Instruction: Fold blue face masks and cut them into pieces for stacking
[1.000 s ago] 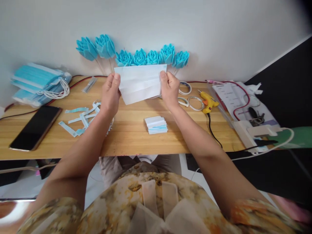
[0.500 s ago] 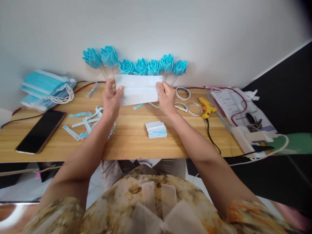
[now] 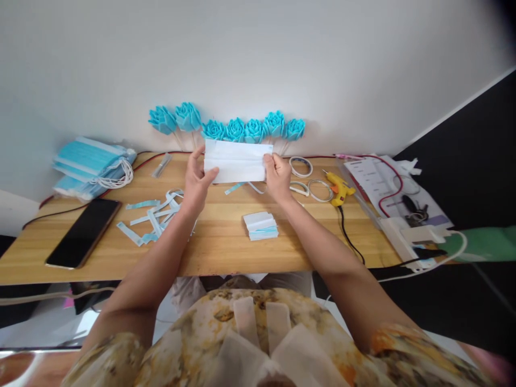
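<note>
A white creased rectangular sheet (image 3: 237, 161), like a mask's fabric, is stretched out above the table. My left hand (image 3: 197, 180) holds its left end, thumb on the front and fingers partly behind. At the right end my right hand (image 3: 277, 174) grips it with the thumb pressed on the front. Behind the sheet, several blue fabric flowers (image 3: 236, 129) on thin sticks lean against the wall. Below it on the table lies a small stack of white and blue pieces (image 3: 261, 226). Cut blue-and-white strips (image 3: 155, 215) lie scattered by my left forearm.
At the left are a pack of blue face masks (image 3: 91, 164) and a black phone (image 3: 84, 233). To the right lie tape rolls (image 3: 301, 167), a yellow glue gun (image 3: 339, 188) with its cord, papers (image 3: 373, 174), keys (image 3: 417, 214) and a white power strip (image 3: 403, 242).
The whole view has tilted, so the table sits lower in it. The sheet stays in both hands, and my left thumb has shifted lower on its left end.
</note>
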Demonstrator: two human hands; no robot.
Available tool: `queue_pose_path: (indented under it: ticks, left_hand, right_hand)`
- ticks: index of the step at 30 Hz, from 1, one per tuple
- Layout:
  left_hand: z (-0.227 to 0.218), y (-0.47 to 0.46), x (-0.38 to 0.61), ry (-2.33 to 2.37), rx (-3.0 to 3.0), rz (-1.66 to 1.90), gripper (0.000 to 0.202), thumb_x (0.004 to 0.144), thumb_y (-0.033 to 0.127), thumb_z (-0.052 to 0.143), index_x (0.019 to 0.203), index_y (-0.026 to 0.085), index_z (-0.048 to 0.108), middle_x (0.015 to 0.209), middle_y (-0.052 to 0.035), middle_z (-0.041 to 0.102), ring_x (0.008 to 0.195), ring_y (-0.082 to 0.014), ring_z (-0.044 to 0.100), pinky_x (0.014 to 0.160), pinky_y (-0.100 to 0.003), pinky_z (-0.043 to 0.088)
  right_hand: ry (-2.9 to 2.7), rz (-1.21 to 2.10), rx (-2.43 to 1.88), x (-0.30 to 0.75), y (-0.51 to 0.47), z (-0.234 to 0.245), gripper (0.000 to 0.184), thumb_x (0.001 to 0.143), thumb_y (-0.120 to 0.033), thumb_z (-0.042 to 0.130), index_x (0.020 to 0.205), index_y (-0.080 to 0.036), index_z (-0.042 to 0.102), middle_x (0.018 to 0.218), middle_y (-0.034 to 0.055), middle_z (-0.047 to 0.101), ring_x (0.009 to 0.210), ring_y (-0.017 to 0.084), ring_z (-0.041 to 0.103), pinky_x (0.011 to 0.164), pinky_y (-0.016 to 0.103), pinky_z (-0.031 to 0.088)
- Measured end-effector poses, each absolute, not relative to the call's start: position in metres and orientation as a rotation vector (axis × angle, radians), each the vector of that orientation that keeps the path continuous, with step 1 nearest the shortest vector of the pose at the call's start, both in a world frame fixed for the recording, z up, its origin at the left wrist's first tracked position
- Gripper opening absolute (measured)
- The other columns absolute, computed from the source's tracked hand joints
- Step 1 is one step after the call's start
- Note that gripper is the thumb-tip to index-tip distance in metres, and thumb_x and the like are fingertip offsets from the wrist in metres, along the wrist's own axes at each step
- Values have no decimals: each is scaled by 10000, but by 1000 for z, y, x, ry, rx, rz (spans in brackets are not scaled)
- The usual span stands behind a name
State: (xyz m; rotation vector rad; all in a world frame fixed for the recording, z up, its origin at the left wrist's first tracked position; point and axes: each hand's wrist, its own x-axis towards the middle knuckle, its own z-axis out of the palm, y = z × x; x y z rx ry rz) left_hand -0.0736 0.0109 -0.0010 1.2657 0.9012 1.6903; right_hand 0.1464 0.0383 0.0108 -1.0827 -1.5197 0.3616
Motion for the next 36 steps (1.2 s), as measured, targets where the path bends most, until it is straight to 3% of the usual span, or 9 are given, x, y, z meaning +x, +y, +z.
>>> queue_pose_path:
  ticks: [3, 7, 15, 25, 36]
  left_hand:
    - [-3, 12, -76, 905, 1281, 1693, 753, 763, 508, 847, 1396, 266, 520, 918, -38, 720, 851, -217, 712, 756, -320, 559]
    - [-2, 12, -81, 924, 1306, 1740, 711, 815, 497, 811, 1419, 270, 514, 742, 11, 637, 748, -192, 677, 742, -332, 555]
    - [-3, 13, -81, 909, 1335, 1817, 572, 860, 491, 773, 1347, 264, 577, 609, 61, 512, 504, -98, 479, 519, -240, 398]
    - [-1, 17, -83, 898, 1289, 1846, 738, 761, 443, 869, 1387, 278, 515, 728, 42, 633, 625, -106, 567, 634, -235, 484]
    - [8, 12, -78, 960, 1202, 1864, 629, 736, 405, 870, 1292, 266, 611, 779, 17, 656, 668, -117, 555, 637, -235, 469]
  right_hand:
    - [-1508, 383, -1078, 147, 38, 11, 605, 943, -745, 389, 625, -239, 291, 553, -68, 267, 560, 97, 299, 580, 289, 261]
    - [-1532, 400, -1068, 146, 35, 12, 597, 948, -731, 397, 629, -237, 293, 560, -65, 271, 567, 96, 302, 579, 284, 257]
    - [-1538, 369, -1031, 144, 33, 15, 588, 950, -715, 404, 627, -238, 285, 576, -65, 245, 572, 94, 272, 563, 282, 238]
    - [-1485, 364, -1055, 151, 39, 15, 595, 947, -729, 398, 629, -236, 300, 578, -66, 257, 579, 96, 279, 575, 278, 253]
    - [-1498, 386, -1062, 150, 33, 18, 590, 947, -721, 412, 628, -235, 313, 580, -59, 268, 588, 104, 278, 584, 284, 258]
